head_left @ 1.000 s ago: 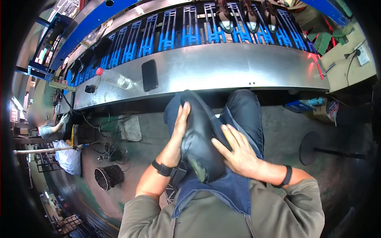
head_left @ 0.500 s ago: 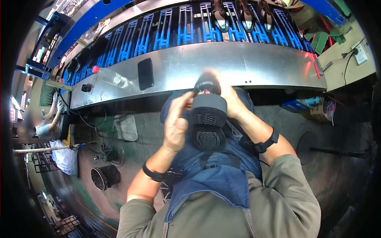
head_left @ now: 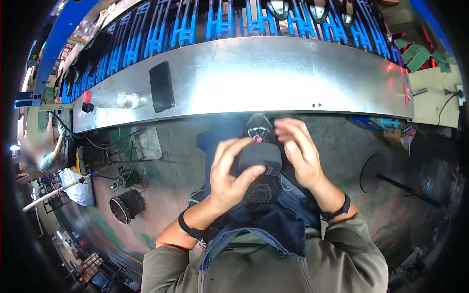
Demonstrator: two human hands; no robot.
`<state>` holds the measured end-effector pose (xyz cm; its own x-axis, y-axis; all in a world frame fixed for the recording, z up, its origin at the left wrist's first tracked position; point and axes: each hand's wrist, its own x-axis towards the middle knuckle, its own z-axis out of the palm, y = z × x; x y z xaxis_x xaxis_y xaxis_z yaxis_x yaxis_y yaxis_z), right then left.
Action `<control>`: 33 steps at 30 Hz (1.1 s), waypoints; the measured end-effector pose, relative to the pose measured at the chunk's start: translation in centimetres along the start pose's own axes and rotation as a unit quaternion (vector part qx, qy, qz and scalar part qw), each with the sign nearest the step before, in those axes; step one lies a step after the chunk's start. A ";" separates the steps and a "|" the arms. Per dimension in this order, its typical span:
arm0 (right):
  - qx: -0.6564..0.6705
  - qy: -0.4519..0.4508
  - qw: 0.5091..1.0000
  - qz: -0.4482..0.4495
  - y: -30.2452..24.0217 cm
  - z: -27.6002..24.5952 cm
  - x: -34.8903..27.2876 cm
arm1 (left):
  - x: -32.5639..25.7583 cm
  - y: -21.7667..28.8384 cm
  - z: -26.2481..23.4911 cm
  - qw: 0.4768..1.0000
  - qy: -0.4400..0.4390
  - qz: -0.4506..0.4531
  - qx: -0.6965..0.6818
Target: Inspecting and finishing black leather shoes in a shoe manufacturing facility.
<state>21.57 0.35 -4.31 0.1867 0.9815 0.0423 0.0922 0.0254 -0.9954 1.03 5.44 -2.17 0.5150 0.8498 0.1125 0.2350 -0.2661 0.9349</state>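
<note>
A glossy black shoe [head_left: 260, 128] is above my lap, its rounded toe toward the bench and its thick black heel [head_left: 260, 155] toward me. My left hand [head_left: 228, 172] grips it from the left, thumb along the heel and fingers on the side. To the right of the shoe, my right hand [head_left: 302, 154] is raised with fingers parted; whether a fingertip touches the shoe is hard to see. Below the heel shows a patterned black sole [head_left: 259, 193]; I cannot tell whether it belongs to a second shoe. A blue apron [head_left: 259, 234] covers my lap.
Ahead runs a metal bench [head_left: 210, 78] bearing a black phone [head_left: 161, 87] and a clear bottle [head_left: 115, 99]. Behind it stand blue racks [head_left: 220, 22], several holding shoes. A black bucket [head_left: 127, 207] is at left, a round-based stand [head_left: 375, 173] at right. Another person [head_left: 46, 156] sits far left.
The shoe has come lower and nearer to me. My left hand has closed on its heel, while my right hand has moved back from its toe. The view has shifted too.
</note>
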 end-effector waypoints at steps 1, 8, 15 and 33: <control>-0.003 0.000 1.000 -0.005 -0.3 0.4 -0.4 | 0.8 -0.3 -0.1 0.999 0.010 -0.039 0.011; -0.074 0.006 0.997 0.017 0.4 1.9 1.6 | 4.0 -2.5 0.3 0.989 -0.005 -0.132 -0.070; 0.009 0.013 0.998 0.064 1.7 0.7 3.1 | 6.5 -2.8 0.5 0.986 -0.055 -0.152 -0.027; 0.021 -0.216 0.964 -0.156 -6.1 -0.4 1.5 | -8.0 -2.2 1.8 0.928 -0.191 -0.286 -0.141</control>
<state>21.72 1.61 1.88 -0.2692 0.9117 0.3102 0.0368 0.3316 -0.9427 -2.15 -1.56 -5.75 0.6390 0.5781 -0.5074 0.3631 0.3549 0.8615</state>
